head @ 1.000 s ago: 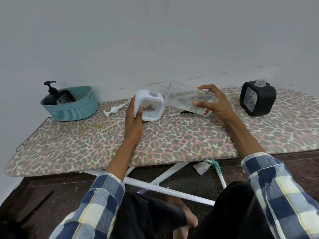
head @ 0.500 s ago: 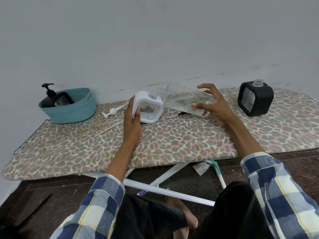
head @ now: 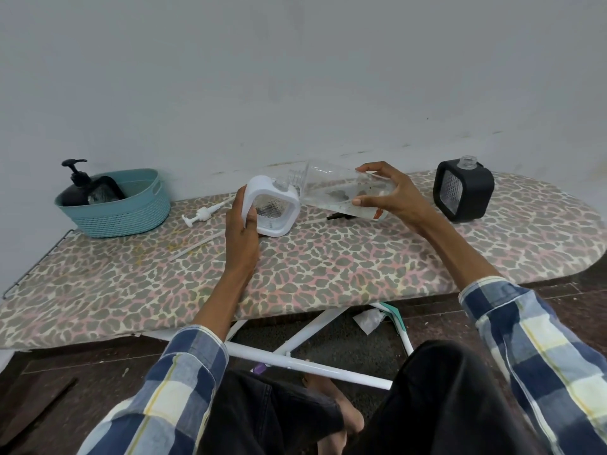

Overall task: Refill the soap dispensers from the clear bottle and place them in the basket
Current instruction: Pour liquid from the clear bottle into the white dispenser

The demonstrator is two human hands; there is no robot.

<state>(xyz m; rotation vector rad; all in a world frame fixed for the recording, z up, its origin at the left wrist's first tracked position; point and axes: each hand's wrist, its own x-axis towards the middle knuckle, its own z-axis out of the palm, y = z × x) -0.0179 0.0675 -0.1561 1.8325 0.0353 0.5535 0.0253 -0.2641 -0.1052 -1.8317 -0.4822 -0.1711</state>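
White square soap dispenser (head: 274, 205), gripped by the left hand (head: 241, 229), tilts on the leopard-print ironing board (head: 328, 267). Right hand (head: 391, 193) grasps the tipped clear plastic bottle (head: 341, 192), mouth at the dispenser's neck. Misalignment would likely spill soap. Teal basket (head: 131, 211) sits well left of the dispenser.

I am gripping the white dispenser (head: 274, 208) with my left hand (head: 241, 229) and tilting the clear bottle (head: 341, 192) beside its neck with my right hand (head: 391, 195).

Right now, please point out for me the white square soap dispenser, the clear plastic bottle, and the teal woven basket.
White square soap dispenser (head: 285, 208), head view, on its right frame edge.
Clear plastic bottle (head: 331, 187), head view, on its tilted body.
Teal woven basket (head: 131, 213), head view, on its front wall.
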